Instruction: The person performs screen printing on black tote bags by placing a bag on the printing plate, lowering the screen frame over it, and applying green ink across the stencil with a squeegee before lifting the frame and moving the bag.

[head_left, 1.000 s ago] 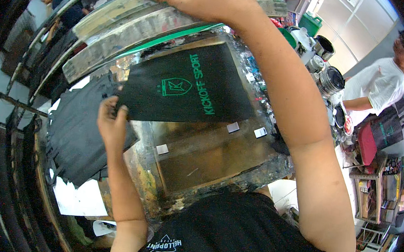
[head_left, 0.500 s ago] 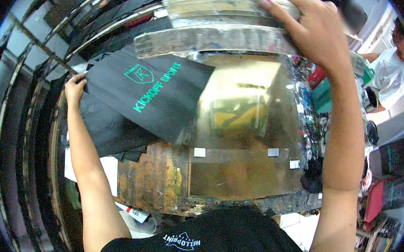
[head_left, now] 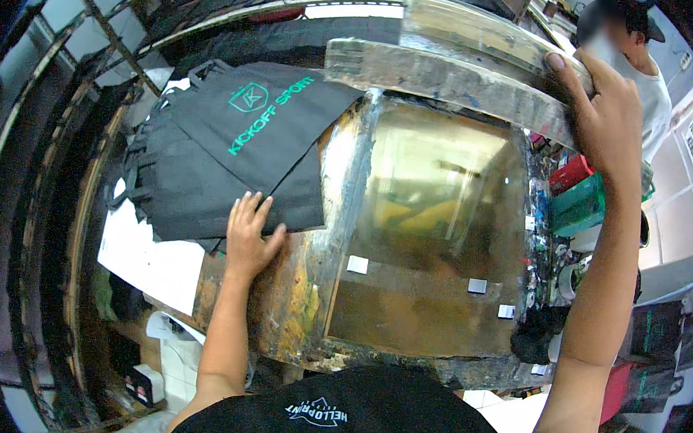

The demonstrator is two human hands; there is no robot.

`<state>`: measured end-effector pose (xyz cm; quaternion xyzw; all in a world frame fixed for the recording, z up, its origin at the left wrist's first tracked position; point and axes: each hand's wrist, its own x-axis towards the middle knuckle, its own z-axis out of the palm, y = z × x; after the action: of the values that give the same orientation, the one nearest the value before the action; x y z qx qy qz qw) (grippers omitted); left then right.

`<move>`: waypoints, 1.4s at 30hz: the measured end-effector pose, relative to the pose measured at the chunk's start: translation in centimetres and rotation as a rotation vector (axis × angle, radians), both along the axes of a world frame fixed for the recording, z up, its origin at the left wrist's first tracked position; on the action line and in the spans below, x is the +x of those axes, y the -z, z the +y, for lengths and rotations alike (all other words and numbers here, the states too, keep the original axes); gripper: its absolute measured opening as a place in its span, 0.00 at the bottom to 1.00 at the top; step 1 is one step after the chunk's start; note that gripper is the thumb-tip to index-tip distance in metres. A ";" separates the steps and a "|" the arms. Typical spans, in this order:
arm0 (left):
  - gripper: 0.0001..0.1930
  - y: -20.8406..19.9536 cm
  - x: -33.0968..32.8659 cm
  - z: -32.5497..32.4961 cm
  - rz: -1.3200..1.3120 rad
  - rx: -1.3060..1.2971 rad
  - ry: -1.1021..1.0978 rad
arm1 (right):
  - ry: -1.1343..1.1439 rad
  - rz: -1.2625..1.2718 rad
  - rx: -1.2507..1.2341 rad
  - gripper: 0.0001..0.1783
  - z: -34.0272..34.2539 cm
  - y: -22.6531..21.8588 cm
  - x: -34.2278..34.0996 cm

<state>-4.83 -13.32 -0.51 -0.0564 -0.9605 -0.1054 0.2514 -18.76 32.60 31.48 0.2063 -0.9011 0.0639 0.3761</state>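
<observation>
A fanned stack of black fabric bags [head_left: 196, 146] lies to my left, the top one printed with a green shield and green lettering. My left hand [head_left: 250, 239] is open on the near edge of the stack, fingers stretched over the black cloth and thumb apart. At the upper right, my right hand [head_left: 607, 107] is closed around the rim of a raised, paint-stained screen frame [head_left: 449, 77]. Below the frame is a shiny, brownish printing board [head_left: 429, 306] with small white tabs along its near part. The frame hides the board's far edge.
Metal rack bars [head_left: 42, 215] curve along the left. White paper [head_left: 153, 257] sticks out under the stack. Right of the board are a green container [head_left: 582, 208] and a red one [head_left: 569, 174]. A person in a white shirt [head_left: 654, 95] stands at the far right.
My left hand has left the far left corner of the top bag and come down to the stack's near edge. The bag now lies farther back. My right hand still holds the raised frame.
</observation>
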 end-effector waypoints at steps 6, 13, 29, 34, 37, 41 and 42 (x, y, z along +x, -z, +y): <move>0.35 2.5 0.5 -0.3 -0.157 -0.038 -0.140 | 0.065 0.000 0.037 0.33 0.0 -0.3 0.4; 0.27 1.0 -0.2 -1.5 -0.255 0.038 -0.094 | 0.021 0.062 0.058 0.31 -0.3 0.6 1.3; 0.26 -4.0 0.8 3.2 -0.199 -0.130 0.078 | 0.004 0.081 0.014 0.35 -0.1 1.4 2.5; 0.28 -3.9 0.1 14.2 -0.256 -0.041 0.310 | 0.015 0.152 0.063 0.39 0.5 1.5 1.2; 0.27 -1.0 -0.8 20.5 -0.441 0.132 0.456 | 0.018 0.188 0.077 0.38 0.1 1.8 0.7; 0.42 0.3 -1.6 27.1 -0.377 -0.192 0.551 | 0.066 -0.168 0.065 0.46 -0.2 -0.6 2.6; 0.47 0.4 -2.5 28.3 -0.410 -0.194 0.596 | 0.050 -0.125 0.040 0.46 0.0 0.0 2.3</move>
<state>-7.36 14.94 -0.90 -0.3348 -0.9378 -0.0918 0.0055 -16.43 32.60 31.49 0.1871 -0.9286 0.0492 0.3165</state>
